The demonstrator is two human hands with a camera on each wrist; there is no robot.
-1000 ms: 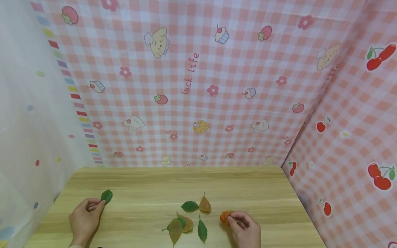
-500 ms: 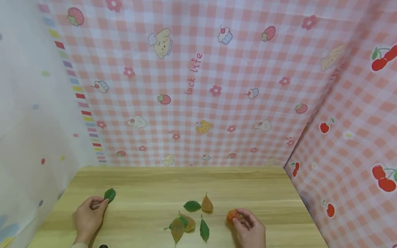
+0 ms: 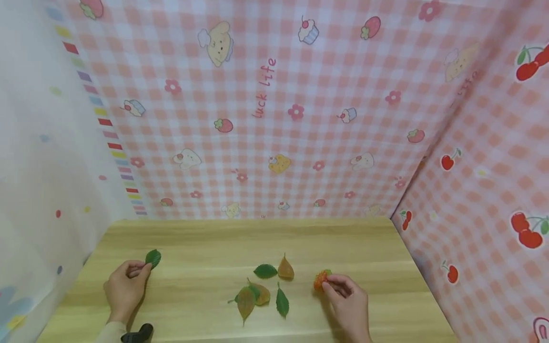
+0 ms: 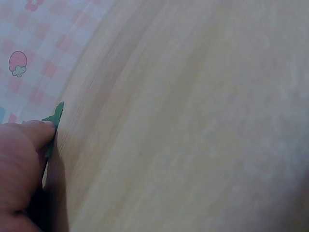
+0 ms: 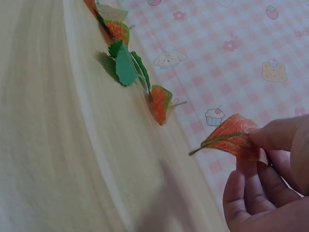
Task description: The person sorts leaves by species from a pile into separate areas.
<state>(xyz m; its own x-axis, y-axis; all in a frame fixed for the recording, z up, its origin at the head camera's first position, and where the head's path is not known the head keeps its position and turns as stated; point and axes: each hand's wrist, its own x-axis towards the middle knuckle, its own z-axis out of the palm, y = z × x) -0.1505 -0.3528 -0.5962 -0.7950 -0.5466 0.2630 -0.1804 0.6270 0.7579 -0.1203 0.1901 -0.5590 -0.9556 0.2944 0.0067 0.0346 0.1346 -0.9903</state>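
Note:
At the left of the head view, my left hand point(image 3: 126, 288) pinches a small green leaf point(image 3: 153, 257) between thumb and fingertips, low over the table. The left wrist view shows only the edge of that leaf point(image 4: 57, 116) beyond the thumb. On the right side, my right hand point(image 3: 349, 302) pinches an orange-red leaf point(image 3: 320, 280). Its veins and short stem show in the right wrist view, where the leaf point(image 5: 229, 135) is held up with thumb on top and fingers curled beneath. Between the hands lie several loose leaves, among them an orange-brown leaf point(image 3: 246, 303) overlapping others.
A green leaf point(image 3: 265, 271) touches an upright-lying orange leaf point(image 3: 285, 269), and another green leaf point(image 3: 282, 302) lies nearer. Checked cloth point(image 3: 274, 143) stands behind the wood-grain table point(image 3: 206, 247). A black strap-like piece point(image 3: 138, 333) shows by the left wrist.
My right hand has turned the orange-red leaf, so it sits higher at the fingertips. The left hand keeps hold of its green leaf with little movement. The head view has shifted slightly.

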